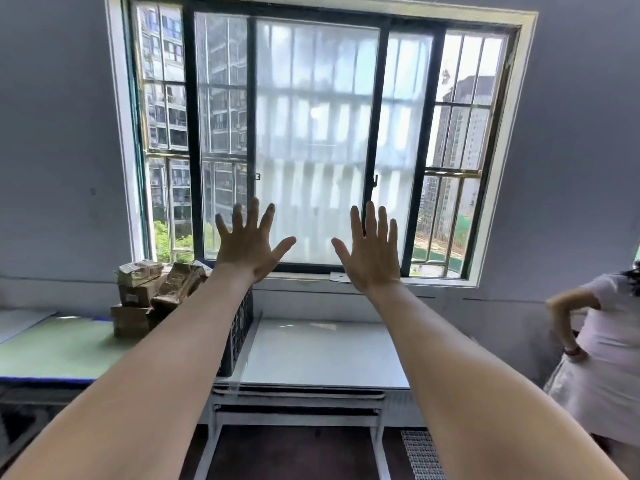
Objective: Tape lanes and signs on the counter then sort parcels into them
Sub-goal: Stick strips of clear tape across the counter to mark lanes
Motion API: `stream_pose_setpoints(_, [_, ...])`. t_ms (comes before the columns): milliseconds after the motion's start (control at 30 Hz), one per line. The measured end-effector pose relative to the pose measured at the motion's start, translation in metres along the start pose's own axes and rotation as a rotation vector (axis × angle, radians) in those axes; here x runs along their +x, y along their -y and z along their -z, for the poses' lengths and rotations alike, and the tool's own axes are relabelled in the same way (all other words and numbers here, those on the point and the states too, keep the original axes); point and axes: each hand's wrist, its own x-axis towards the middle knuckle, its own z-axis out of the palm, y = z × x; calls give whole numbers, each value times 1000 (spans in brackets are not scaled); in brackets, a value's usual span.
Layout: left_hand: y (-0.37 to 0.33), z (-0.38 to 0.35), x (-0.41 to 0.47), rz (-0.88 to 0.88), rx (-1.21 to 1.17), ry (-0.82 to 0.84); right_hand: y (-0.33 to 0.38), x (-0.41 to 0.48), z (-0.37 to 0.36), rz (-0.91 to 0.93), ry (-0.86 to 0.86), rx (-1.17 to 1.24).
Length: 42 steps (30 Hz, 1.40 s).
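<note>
- Two hands are up in front of the window (311, 133): the left hand (247, 244) and the right hand (372, 254). Both have their fingers spread wide, backs toward the wearer, and neither holds anything.
- The hands are level with each other with a clear gap between the thumbs. Neither touches the glass frame, as far as I can see.
- There are at least four brown parcels (149, 292), heaped loosely, one tilted against the others. The left forearm crosses the pile, so an exact count is not possible.
- One black crate (239, 334) stands at the left edge of the white counter (322, 351). Whether the parcels sit in it or just beside it is hidden by the arm.
- One green table (52, 348) adjoins on the left, its front edge blue.
- The counter's top is bare to the right of the crate, out to its front and right edges.
- One other person (595, 341) stands well to the right of the counter, hand on hip.
- The parcels lie below and to the left of the left hand, well apart from both hands.
</note>
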Motion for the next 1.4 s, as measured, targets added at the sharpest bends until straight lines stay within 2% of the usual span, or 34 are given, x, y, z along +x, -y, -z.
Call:
stream_pose_setpoints(333, [15, -84, 104, 3, -39, 29, 6, 90, -100, -25, 1, -12])
stream_pose_setpoints(767, [-10, -185, 249, 48, 2, -14, -55, 212, -234, -41, -16, 9])
stream_pose_setpoints(967, [-10, -238, 305, 38, 15, -7, -58, 253, -302, -32, 16, 23])
stream_pose_setpoints(1400, [47, -360, 441, 67, -69, -22, -41, 362, -424, -28, 23, 11])
